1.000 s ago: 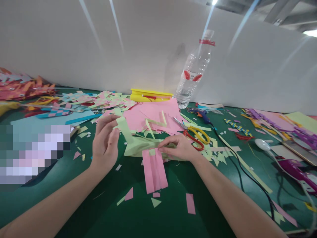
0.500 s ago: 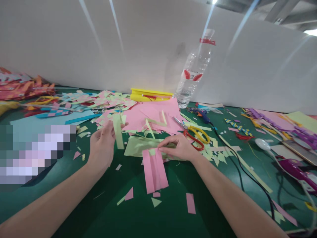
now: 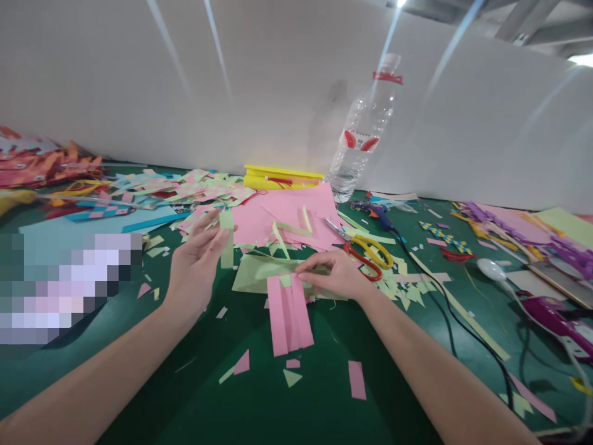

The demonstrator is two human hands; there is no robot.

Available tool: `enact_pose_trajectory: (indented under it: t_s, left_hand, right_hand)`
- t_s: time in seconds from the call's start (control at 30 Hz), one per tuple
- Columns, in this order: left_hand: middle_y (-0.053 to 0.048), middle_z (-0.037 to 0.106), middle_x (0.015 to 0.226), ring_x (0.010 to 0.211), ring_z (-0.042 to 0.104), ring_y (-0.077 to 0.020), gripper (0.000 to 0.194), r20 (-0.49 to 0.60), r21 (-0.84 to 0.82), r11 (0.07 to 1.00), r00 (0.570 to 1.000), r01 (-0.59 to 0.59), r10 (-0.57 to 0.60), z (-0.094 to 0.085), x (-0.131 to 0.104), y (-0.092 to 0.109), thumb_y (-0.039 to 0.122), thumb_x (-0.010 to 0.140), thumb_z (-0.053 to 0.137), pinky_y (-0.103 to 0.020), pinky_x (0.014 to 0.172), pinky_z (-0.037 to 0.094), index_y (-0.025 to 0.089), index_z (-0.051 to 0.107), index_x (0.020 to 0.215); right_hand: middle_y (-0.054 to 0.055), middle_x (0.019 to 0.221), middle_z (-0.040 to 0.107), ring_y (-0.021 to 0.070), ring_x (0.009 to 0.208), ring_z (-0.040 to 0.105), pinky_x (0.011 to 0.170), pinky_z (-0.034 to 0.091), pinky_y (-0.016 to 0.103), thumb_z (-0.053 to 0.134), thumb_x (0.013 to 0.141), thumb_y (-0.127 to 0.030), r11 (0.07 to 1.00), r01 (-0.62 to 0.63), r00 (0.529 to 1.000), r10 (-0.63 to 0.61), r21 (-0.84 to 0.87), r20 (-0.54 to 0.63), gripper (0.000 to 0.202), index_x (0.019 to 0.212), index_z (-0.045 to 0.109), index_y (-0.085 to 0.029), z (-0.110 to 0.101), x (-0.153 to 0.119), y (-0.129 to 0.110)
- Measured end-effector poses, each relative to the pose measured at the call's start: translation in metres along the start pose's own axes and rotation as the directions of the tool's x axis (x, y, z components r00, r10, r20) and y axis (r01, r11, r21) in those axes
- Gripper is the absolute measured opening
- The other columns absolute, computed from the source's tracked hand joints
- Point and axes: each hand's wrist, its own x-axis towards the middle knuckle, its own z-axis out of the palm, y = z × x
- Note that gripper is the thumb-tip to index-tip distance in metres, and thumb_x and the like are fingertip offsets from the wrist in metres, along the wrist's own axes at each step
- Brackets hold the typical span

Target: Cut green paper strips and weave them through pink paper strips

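Note:
Pinched between the thumb and fingers of my left hand (image 3: pixel 197 256) is a light green paper strip (image 3: pixel 227 244), held upright above the table. My right hand (image 3: pixel 331 272) grips the top edge of a pink slit paper piece (image 3: pixel 290 318) between thumb and forefinger. That piece hangs in long vertical strips, and a small bit of green shows at its top. Behind it lies a flat light green paper sheet (image 3: pixel 252 275), partly covered by the pink piece and my right hand. Yellow-and-red-handled scissors (image 3: pixel 370 250) lie just beyond my right hand.
Pink paper sheets (image 3: pixel 296 204) lie at the back beside a leaning plastic bottle (image 3: pixel 361 136). Woven paper pieces (image 3: pixel 204 185) are heaped back left. On the right are a blue glue gun (image 3: pixel 380 215) with a black cord and a purple device (image 3: pixel 551 312). Paper scraps dot the green table.
My left hand has turned and its fingers have shifted up along the green strip, which moved slightly right and up. The pink piece has lifted a little; my right hand stays nearly still.

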Motion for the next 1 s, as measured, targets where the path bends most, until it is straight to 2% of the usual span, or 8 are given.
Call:
enact_pose_trajectory:
  t_s: [0.1,0.2,0.3,0.37,0.47,0.6,0.77,1.0]
  left_hand:
    - [0.002,0.044,0.137,0.127,0.04,-0.0282,0.017,0.013,-0.047,0.999,1.0,-0.007,0.008,-0.001,0.0,0.002,0.04,0.08,0.061,-0.041,0.101,0.043,0.026,0.07,0.084]
    - [0.004,0.04,0.14,0.128,0.038,-0.028,0.015,-0.011,0.036,0.999,0.999,-0.036,0.036,-0.001,0.001,0.003,0.041,0.077,0.064,-0.042,0.1,0.043,0.027,0.069,0.079]
    - [0.003,0.041,0.138,0.122,0.042,-0.0272,0.015,-0.036,0.101,0.993,0.997,-0.06,0.064,-0.001,0.002,0.003,0.04,0.074,0.066,-0.042,0.096,0.044,0.026,0.069,0.079]
    - [0.001,0.047,0.129,0.114,0.047,-0.0259,0.015,-0.053,0.138,0.989,0.997,-0.052,0.06,-0.002,0.003,0.004,0.04,0.071,0.069,-0.041,0.094,0.044,0.026,0.07,0.078]
    - [-0.002,0.055,0.101,0.098,0.053,-0.0226,0.016,-0.059,0.135,0.991,0.998,-0.011,0.019,-0.004,0.002,0.007,0.04,0.066,0.073,-0.038,0.087,0.046,0.026,0.072,0.075]
    - [0.001,0.055,0.067,0.075,0.058,-0.0189,0.017,0.013,0.133,0.989,0.997,0.068,-0.07,-0.004,-0.001,0.013,0.04,0.067,0.071,-0.033,0.072,0.048,0.025,0.072,0.075]
    - [0.0,0.066,0.069,0.074,0.061,-0.0186,0.018,-0.016,0.193,0.976,0.995,0.097,-0.095,-0.003,-0.005,0.019,0.039,0.068,0.068,-0.028,0.066,0.05,0.022,0.071,0.072]
    - [0.003,0.057,0.053,0.046,0.049,-0.0112,0.015,0.071,0.083,0.99,0.99,0.114,-0.12,-0.001,-0.007,0.027,0.034,0.073,0.063,-0.023,0.046,0.042,0.021,0.067,0.076]
  right_hand:
    - [0.003,0.083,0.072,0.0137,0.076,0.066,0.073,0.053,0.027,0.067,0.074,-0.033,1.0,-0.012,1.0,0.013,0.024,-0.026,0.016,0.083,0.072,-0.021,0.0,0.0,-0.001]
    - [0.003,0.083,0.072,0.0135,0.076,0.065,0.073,0.054,0.027,0.068,0.073,-0.035,0.999,-0.018,0.999,0.02,0.047,-0.04,0.017,0.083,0.072,-0.021,0.0,0.0,-0.001]
    - [0.003,0.083,0.071,0.0135,0.075,0.065,0.073,0.054,0.027,0.068,0.074,-0.034,0.999,-0.016,0.999,0.017,0.046,-0.032,0.018,0.083,0.072,-0.02,-0.001,0.0,-0.001]
    - [0.003,0.083,0.071,0.0137,0.075,0.065,0.072,0.053,0.028,0.067,0.074,-0.034,0.999,-0.012,1.0,0.013,0.041,-0.026,0.018,0.083,0.072,-0.02,-0.001,0.0,0.0]
    - [0.002,0.082,0.071,0.0129,0.075,0.065,0.073,0.053,0.027,0.068,0.074,-0.034,0.999,-0.008,1.0,0.009,0.051,-0.026,0.017,0.083,0.072,-0.02,-0.001,0.0,0.001]
    - [0.002,0.084,0.071,0.0121,0.076,0.065,0.073,0.053,0.026,0.067,0.074,-0.034,0.999,-0.015,1.0,0.016,0.051,-0.015,0.017,0.084,0.072,-0.021,-0.001,0.001,0.0]
    - [0.003,0.084,0.071,0.0128,0.076,0.065,0.073,0.053,0.027,0.067,0.074,-0.034,0.999,-0.019,1.0,0.02,0.042,-0.023,0.018,0.085,0.072,-0.02,-0.002,0.0,0.0]
    - [0.003,0.084,0.071,0.0131,0.075,0.065,0.074,0.054,0.028,0.067,0.074,-0.035,0.999,-0.018,1.0,0.019,0.049,-0.02,0.018,0.084,0.072,-0.021,-0.002,0.0,0.001]
